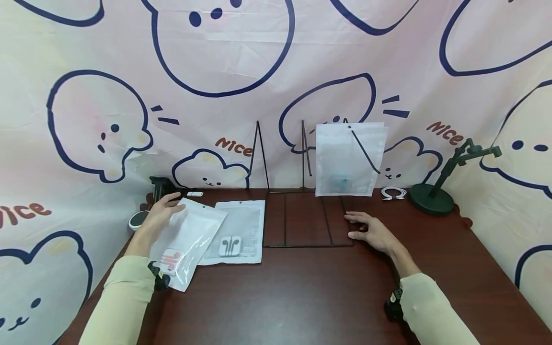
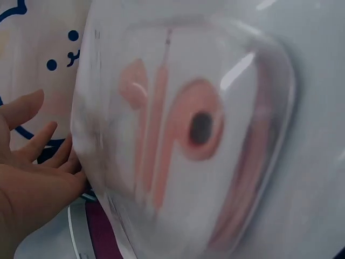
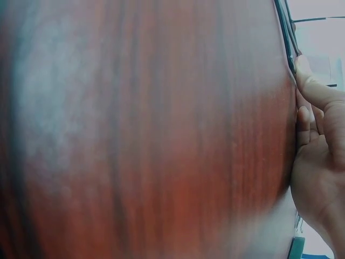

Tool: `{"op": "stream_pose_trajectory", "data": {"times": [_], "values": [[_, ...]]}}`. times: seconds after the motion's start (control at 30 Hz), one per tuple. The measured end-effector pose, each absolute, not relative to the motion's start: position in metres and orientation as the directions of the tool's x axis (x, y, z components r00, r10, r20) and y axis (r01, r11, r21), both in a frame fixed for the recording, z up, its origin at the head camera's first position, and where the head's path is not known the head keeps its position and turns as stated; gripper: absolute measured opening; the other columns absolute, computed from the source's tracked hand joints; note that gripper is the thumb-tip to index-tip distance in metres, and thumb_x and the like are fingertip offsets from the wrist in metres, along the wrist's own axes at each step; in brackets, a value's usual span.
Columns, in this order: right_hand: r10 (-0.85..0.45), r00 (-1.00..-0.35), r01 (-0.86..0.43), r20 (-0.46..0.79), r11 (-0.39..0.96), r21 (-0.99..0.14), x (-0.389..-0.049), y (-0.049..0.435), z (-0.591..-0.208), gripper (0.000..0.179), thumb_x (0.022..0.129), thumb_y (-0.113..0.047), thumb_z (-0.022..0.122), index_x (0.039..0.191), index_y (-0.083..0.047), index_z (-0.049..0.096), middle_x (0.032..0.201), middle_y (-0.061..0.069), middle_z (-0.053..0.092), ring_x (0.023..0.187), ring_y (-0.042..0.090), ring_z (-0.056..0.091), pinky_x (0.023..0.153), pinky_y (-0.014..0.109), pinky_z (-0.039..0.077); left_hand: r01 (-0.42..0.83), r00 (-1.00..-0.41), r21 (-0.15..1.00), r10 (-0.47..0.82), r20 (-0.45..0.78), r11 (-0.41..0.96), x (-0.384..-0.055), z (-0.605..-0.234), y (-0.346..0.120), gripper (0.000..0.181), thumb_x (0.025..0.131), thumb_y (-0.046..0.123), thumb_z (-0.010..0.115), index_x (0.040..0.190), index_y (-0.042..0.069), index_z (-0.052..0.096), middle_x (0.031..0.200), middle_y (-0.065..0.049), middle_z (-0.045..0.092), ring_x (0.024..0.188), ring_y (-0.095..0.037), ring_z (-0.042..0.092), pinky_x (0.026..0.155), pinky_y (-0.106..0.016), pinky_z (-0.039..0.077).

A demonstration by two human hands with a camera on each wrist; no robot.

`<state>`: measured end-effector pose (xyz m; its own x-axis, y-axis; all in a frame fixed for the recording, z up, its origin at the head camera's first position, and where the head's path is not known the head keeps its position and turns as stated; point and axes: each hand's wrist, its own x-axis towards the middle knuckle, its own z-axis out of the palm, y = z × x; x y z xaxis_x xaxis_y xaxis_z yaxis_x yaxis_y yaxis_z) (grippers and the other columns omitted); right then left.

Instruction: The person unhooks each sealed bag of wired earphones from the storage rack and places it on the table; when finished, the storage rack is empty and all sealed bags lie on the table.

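My left hand reaches over the left side of a white plastic pouch with pink earphones showing through it. In the left wrist view its thumb stands apart and the fingertips meet the pouch's edge; part of them is hidden. Beneath that pouch lies a second pouch with white earphones. My right hand rests by the right side of a black wire rack, thumb and fingers spread at its base wire. Another white pouch hangs from the rack's right-hand prong.
Behind the left hand stand a dark object and a round white-rimmed item. A small white piece lies nearby. At the back right are a coiled white cable and a green lamp. A patterned cloth hangs behind the table.
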<state>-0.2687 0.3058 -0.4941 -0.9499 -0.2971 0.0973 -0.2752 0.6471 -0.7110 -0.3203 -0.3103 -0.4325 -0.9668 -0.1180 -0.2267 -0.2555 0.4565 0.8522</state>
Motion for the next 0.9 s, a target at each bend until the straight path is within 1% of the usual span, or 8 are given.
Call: {"op": "stream_pose_trajectory", "data": {"times": [0.13, 0.27, 0.33, 0.43, 0.57, 0.67, 0.8, 0.9], "values": [[-0.300, -0.951, -0.266, 0.082, 0.650, -0.712, -0.266, 0.307, -0.495, 0.054, 0.097, -0.015, 0.075, 0.148, -0.005, 0.058, 0.157, 0.017, 0.047, 0.135, 0.036, 0.050, 0.099, 0.044, 0.049, -0.225, -0.974, 0.832, -0.113, -0.195, 0.507, -0.320, -0.436, -0.303, 0.068, 0.107, 0.018, 0.053, 0.166, 0.008, 0.022, 0.167, -0.030, 0.021, 0.153, -0.051, 0.019, 0.121, -0.068, 0.021], [-0.303, -0.949, -0.270, 0.082, 0.653, -0.707, -0.264, 0.308, -0.495, 0.054, 0.097, -0.015, 0.075, 0.147, -0.004, 0.058, 0.156, 0.019, 0.048, 0.135, 0.037, 0.049, 0.099, 0.046, 0.049, -0.185, -0.983, 0.801, -0.109, -0.150, 0.570, -0.318, -0.435, -0.291, 0.063, 0.107, 0.019, 0.052, 0.163, 0.005, 0.028, 0.165, -0.031, 0.025, 0.151, -0.051, 0.025, 0.119, -0.067, 0.027], [-0.307, -0.948, -0.275, 0.086, 0.649, -0.709, -0.265, 0.308, -0.494, 0.055, 0.097, -0.016, 0.074, 0.148, -0.004, 0.058, 0.156, 0.019, 0.047, 0.136, 0.038, 0.049, 0.100, 0.049, 0.049, -0.157, -0.988, 0.802, -0.100, -0.121, 0.577, -0.317, -0.431, -0.282, 0.061, 0.107, 0.019, 0.053, 0.162, 0.004, 0.031, 0.164, -0.030, 0.029, 0.150, -0.049, 0.028, 0.120, -0.065, 0.029], [-0.313, -0.946, -0.280, 0.089, 0.642, -0.713, -0.268, 0.308, -0.492, 0.055, 0.097, -0.016, 0.074, 0.148, -0.004, 0.057, 0.157, 0.019, 0.047, 0.137, 0.038, 0.048, 0.101, 0.052, 0.048, -0.092, -0.996, 0.821, -0.067, -0.066, 0.564, -0.315, -0.422, -0.262, 0.055, 0.107, 0.019, 0.055, 0.158, 0.002, 0.040, 0.160, -0.027, 0.039, 0.149, -0.044, 0.035, 0.120, -0.060, 0.032], [-0.311, -0.945, -0.285, 0.099, 0.638, -0.715, -0.271, 0.307, -0.490, 0.055, 0.097, -0.015, 0.075, 0.148, -0.003, 0.057, 0.157, 0.019, 0.047, 0.137, 0.039, 0.048, 0.101, 0.052, 0.048, 0.013, -0.999, 0.838, 0.037, -0.008, 0.545, -0.313, -0.412, -0.225, 0.045, 0.108, 0.020, 0.057, 0.148, 0.002, 0.053, 0.148, -0.024, 0.055, 0.136, -0.041, 0.052, 0.113, -0.056, 0.043], [-0.309, -0.945, -0.290, 0.108, 0.634, -0.717, -0.272, 0.307, -0.490, 0.055, 0.097, -0.015, 0.075, 0.147, -0.003, 0.057, 0.156, 0.020, 0.048, 0.136, 0.039, 0.049, 0.100, 0.051, 0.049, 0.089, -0.987, 0.809, 0.161, -0.007, 0.581, -0.314, -0.412, -0.196, 0.041, 0.107, 0.022, 0.059, 0.143, 0.003, 0.059, 0.140, -0.021, 0.063, 0.126, -0.039, 0.060, 0.105, -0.054, 0.050], [-0.301, -0.949, -0.268, 0.088, 0.631, -0.728, -0.271, 0.306, -0.492, 0.055, 0.097, -0.015, 0.075, 0.148, -0.004, 0.057, 0.157, 0.019, 0.047, 0.136, 0.038, 0.049, 0.101, 0.051, 0.048, 0.180, -0.939, 0.742, 0.337, -0.065, 0.646, -0.310, -0.420, -0.161, 0.044, 0.105, 0.023, 0.062, 0.143, 0.002, 0.059, 0.140, -0.020, 0.063, 0.126, -0.038, 0.060, 0.104, -0.053, 0.050], [-0.299, -0.951, -0.260, 0.080, 0.633, -0.730, -0.269, 0.306, -0.493, 0.055, 0.097, -0.015, 0.075, 0.148, -0.005, 0.057, 0.157, 0.018, 0.047, 0.136, 0.038, 0.049, 0.102, 0.052, 0.047, 0.209, -0.905, 0.722, 0.410, -0.112, 0.659, -0.307, -0.426, -0.141, 0.051, 0.102, 0.021, 0.066, 0.147, 0.000, 0.054, 0.146, -0.022, 0.058, 0.131, -0.041, 0.057, 0.106, -0.055, 0.049]]}}
